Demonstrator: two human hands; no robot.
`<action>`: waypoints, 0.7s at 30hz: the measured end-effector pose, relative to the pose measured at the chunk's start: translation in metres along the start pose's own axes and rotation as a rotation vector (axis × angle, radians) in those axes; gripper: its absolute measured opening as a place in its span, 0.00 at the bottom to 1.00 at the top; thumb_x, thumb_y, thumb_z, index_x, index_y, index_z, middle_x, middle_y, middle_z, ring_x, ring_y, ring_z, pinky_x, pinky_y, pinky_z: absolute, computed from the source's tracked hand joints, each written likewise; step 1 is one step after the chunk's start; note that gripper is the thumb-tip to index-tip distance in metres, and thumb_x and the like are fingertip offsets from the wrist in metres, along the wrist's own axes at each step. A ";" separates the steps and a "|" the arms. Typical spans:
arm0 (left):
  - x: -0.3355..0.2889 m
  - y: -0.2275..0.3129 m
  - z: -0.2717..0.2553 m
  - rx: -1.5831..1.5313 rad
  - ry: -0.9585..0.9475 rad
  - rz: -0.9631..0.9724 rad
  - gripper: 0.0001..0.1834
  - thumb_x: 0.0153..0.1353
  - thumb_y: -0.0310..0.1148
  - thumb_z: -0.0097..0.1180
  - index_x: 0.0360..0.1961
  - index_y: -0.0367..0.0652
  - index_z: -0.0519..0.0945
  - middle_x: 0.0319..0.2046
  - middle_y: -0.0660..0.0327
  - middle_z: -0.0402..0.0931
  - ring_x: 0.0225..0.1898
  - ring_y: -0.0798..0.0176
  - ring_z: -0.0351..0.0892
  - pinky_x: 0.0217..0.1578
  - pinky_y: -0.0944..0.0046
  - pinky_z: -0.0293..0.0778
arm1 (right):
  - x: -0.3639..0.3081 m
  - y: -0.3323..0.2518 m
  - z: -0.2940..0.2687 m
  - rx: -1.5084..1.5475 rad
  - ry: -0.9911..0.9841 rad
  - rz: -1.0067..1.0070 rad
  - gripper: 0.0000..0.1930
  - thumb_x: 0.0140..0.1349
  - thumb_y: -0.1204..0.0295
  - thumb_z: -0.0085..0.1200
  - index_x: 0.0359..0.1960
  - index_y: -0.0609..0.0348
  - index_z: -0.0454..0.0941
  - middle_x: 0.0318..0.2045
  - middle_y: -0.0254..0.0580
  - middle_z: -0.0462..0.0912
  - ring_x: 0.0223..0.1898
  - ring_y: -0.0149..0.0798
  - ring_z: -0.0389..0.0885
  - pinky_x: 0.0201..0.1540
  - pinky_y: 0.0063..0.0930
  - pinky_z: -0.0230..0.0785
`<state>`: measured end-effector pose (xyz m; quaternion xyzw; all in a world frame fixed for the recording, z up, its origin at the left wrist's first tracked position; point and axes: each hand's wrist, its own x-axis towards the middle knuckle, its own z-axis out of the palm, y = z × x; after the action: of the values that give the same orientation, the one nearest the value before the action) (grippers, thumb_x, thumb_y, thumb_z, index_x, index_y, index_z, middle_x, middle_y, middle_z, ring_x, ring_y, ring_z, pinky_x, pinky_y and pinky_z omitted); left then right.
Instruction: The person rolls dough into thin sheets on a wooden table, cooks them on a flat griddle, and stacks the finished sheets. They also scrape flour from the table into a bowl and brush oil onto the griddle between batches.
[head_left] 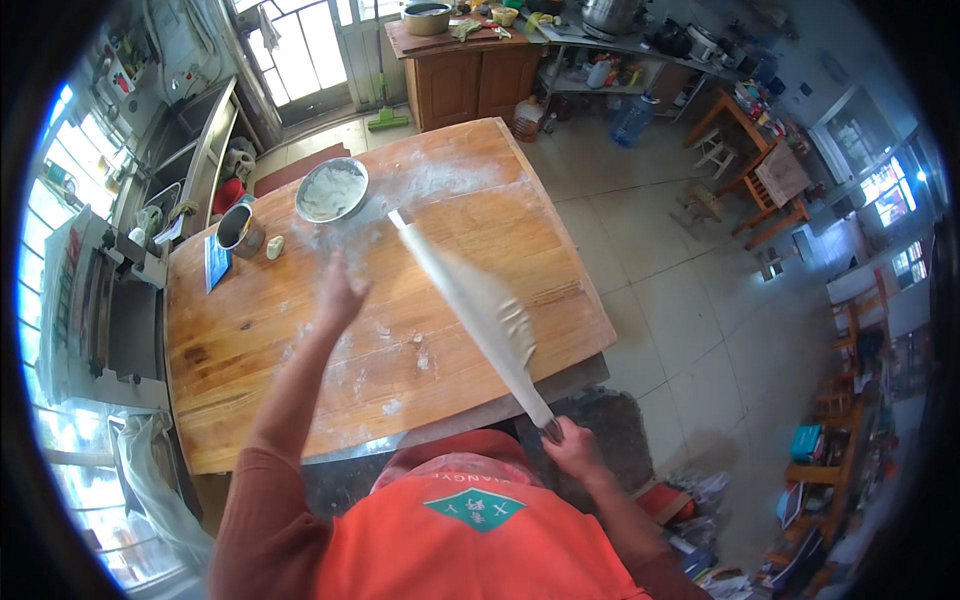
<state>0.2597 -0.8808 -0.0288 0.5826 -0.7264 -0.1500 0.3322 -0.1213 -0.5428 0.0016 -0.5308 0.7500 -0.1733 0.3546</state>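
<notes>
My right hand (pixel 576 450) grips the near end of a long rolling pin (pixel 398 218) at the table's front edge. A pale sheet of dough (pixel 470 300) is wrapped around the pin, with loose folds along its right side. The pin slants across the table, its far end pointing away and to the left. My left hand (pixel 342 292) is over the middle of the table, smeared by motion, so its fingers cannot be made out. Beyond it stands a metal bowl (pixel 332 190) of white flour. Flour is scattered over the wooden table (pixel 240 370).
A metal pot (pixel 240 231), a small lump of dough (pixel 275 247) and a blue packet (pixel 216 263) are at the table's left. A machine (pixel 125 330) stands against its left side. Wooden cabinets (pixel 470 85) are behind; stools (pixel 697 208) stand at right on the tiled floor.
</notes>
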 end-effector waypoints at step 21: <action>0.099 -0.073 -0.001 0.583 -0.101 0.033 0.06 0.56 0.26 0.56 0.34 0.48 0.77 0.34 0.59 0.80 0.44 0.53 0.79 0.54 0.47 0.63 | 0.419 -0.042 -0.154 -0.472 0.039 -0.463 0.15 0.52 0.61 0.65 0.34 0.56 0.78 0.34 0.47 0.82 0.41 0.52 0.81 0.45 0.44 0.72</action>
<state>0.3055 -0.9945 -0.0416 0.6333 -0.7639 0.0418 0.1168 -0.2810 -0.9617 -0.0112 -0.7513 0.6356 -0.0808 0.1586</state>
